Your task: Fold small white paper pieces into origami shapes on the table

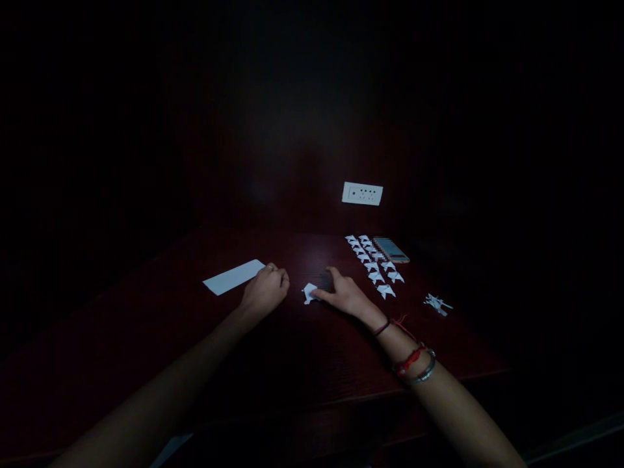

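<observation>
While the right hand (pixel 344 296) spreads its fingers low over the dark red bench (pixel 302 344), its thumb touches a small folded paper piece (pixel 309 290) lying between the two hands. That piece is nearly as broad as it is long, so its long axis is hard to tell; a short prong juts from its lower left, toward the person. The right fingers are loose and clasp nothing visible, the index reaching forward.

The left hand (pixel 266 286) is curled at the right end of a white paper strip (pixel 231 277), its fingers bent under; whether they pinch anything I cannot tell. The strip lies flat, its long axis slanting from the near left to the far right, its right end partly covered by the hand.

Right of the right hand, folded paper figures (pixel 387 291) stand in two slanting rows that run from the far left to the near right, several with prongs pointing toward the person. A phone (pixel 392 250) lies just beside the far end of the rows. Nearer and farther right sits a small heap of paper scraps (pixel 437 304). A white socket panel (pixel 362 194) is set in the wall behind.
</observation>
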A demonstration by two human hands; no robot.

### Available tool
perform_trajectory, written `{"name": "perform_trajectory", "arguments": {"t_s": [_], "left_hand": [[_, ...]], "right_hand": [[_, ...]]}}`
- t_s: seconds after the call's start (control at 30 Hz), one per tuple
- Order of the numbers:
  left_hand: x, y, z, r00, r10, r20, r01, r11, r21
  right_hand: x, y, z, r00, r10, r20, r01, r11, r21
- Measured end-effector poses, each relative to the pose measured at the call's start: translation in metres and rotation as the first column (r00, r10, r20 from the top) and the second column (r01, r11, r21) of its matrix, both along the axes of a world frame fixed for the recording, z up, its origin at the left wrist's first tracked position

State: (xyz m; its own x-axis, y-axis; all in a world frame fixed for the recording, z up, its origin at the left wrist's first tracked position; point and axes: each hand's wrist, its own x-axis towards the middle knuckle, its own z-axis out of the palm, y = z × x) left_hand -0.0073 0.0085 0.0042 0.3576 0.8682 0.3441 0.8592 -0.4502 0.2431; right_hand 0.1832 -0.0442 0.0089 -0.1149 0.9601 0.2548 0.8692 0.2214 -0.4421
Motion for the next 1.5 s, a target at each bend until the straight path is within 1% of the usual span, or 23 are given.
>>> {"name": "perform_trajectory", "arguments": {"t_s": [0.1, 0.17, 0.2, 0.27, 0.33, 0.4, 0.43, 0.5, 0.6, 0.73, 0.8, 0.87, 0.93, 1.0, 1.07, 1.13, 1.2, 1.23, 1.33, 1.4, 1.5], "left_hand": [[-0.003, 0.001, 0.001, 1.000, 0.001, -0.017, -0.001, 1.000, 0.013], [-0.005, 0.002, 0.001, 1.000, 0.003, -0.026, -0.002, 1.000, 0.014], [-0.005, 0.003, 0.001, 1.000, 0.004, -0.029, -0.004, 1.000, 0.014], [-0.006, 0.003, 0.000, 0.999, 0.004, -0.034, -0.003, 1.000, 0.015], [-0.007, 0.004, -0.001, 0.999, 0.000, -0.038, 0.001, 1.000, 0.014], [-0.008, 0.004, -0.002, 0.999, -0.010, -0.041, 0.011, 1.000, 0.010], [-0.008, 0.004, -0.003, 0.999, -0.019, -0.041, 0.019, 1.000, 0.009], [-0.007, 0.004, -0.004, 0.998, -0.040, -0.039, 0.040, 0.999, 0.011], [-0.005, 0.004, -0.007, 0.997, -0.074, -0.032, 0.075, 0.997, 0.022], [-0.001, 0.004, -0.010, 0.993, -0.116, -0.022, 0.116, 0.993, 0.037], [0.000, 0.003, -0.012, 0.991, -0.136, -0.018, 0.137, 0.990, 0.043], [0.003, 0.001, -0.012, 0.987, -0.159, -0.015, 0.159, 0.986, 0.048], [0.008, -0.003, -0.013, 0.981, -0.192, -0.002, 0.192, 0.979, 0.072], [0.017, -0.009, -0.012, 0.969, -0.246, 0.025, 0.242, 0.963, 0.118], [0.031, -0.015, -0.012, 0.944, -0.326, 0.049, 0.315, 0.935, 0.164], [0.051, -0.021, -0.012, 0.907, -0.417, 0.052, 0.402, 0.897, 0.185], [0.075, -0.025, -0.013, 0.868, -0.493, 0.057, 0.475, 0.859, 0.193], [0.088, -0.026, -0.014, 0.849, -0.525, 0.059, 0.506, 0.840, 0.195], [0.124, -0.026, -0.016, 0.838, -0.536, 0.106, 0.510, 0.836, 0.200], [0.143, -0.025, -0.018, 0.834, -0.540, 0.110, 0.514, 0.834, 0.200], [0.162, -0.022, -0.021, 0.838, -0.534, 0.112, 0.507, 0.838, 0.203]], "right_hand": [[-0.020, 0.003, 0.007, 0.989, -0.061, 0.132, 0.071, 0.995, -0.077], [-0.033, 0.005, 0.009, 0.971, -0.097, 0.218, 0.118, 0.989, -0.084], [-0.037, 0.007, 0.009, 0.964, -0.092, 0.248, 0.110, 0.992, -0.061], [-0.038, 0.008, 0.010, 0.959, -0.063, 0.276, 0.087, 0.993, -0.077], [-0.031, 0.008, 0.012, 0.963, -0.002, 0.268, 0.025, 0.996, -0.081], [-0.019, 0.007, 0.017, 0.963, 0.078, 0.258, -0.061, 0.995, -0.072], [-0.012, 0.007, 0.020, 0.958, 0.124, 0.259, -0.102, 0.990, -0.098], [0.001, 0.007, 0.025, 0.949, 0.177, 0.259, -0.134, 0.975, -0.175], [0.013, 0.008, 0.026, 0.945, 0.207, 0.252, -0.157, 0.966, -0.204], [0.015, 0.012, 0.015, 0.937, 0.282, 0.205, -0.254, 0.955, -0.150], [0.013, 0.013, 0.010, 0.934, 0.293, 0.202, -0.277, 0.955, -0.104], [0.014, 0.010, 0.009, 0.934, 0.296, 0.201, -0.292, 0.955, -0.052], [0.021, 0.005, 0.013, 0.935, 0.298, 0.193, -0.302, 0.953, -0.006], [0.036, -0.003, 0.021, 0.938, 0.294, 0.182, -0.302, 0.953, 0.018], [0.059, -0.013, 0.030, 0.948, 0.264, 0.178, -0.271, 0.963, 0.016], [0.089, -0.023, 0.038, 0.962, 0.206, 0.181, -0.210, 0.978, 0.003], [0.121, -0.032, 0.041, 0.973, 0.112, 0.201, -0.115, 0.993, -0.001], [0.137, -0.035, 0.041, 0.976, 0.063, 0.211, -0.066, 0.998, 0.008], [0.179, -0.042, 0.033, 0.971, -0.053, 0.231, 0.063, 0.997, -0.036], [0.199, -0.043, 0.026, 0.969, -0.076, 0.235, 0.090, 0.995, -0.052], [0.216, -0.040, 0.018, 0.965, -0.088, 0.246, 0.106, 0.993, -0.060]]}}
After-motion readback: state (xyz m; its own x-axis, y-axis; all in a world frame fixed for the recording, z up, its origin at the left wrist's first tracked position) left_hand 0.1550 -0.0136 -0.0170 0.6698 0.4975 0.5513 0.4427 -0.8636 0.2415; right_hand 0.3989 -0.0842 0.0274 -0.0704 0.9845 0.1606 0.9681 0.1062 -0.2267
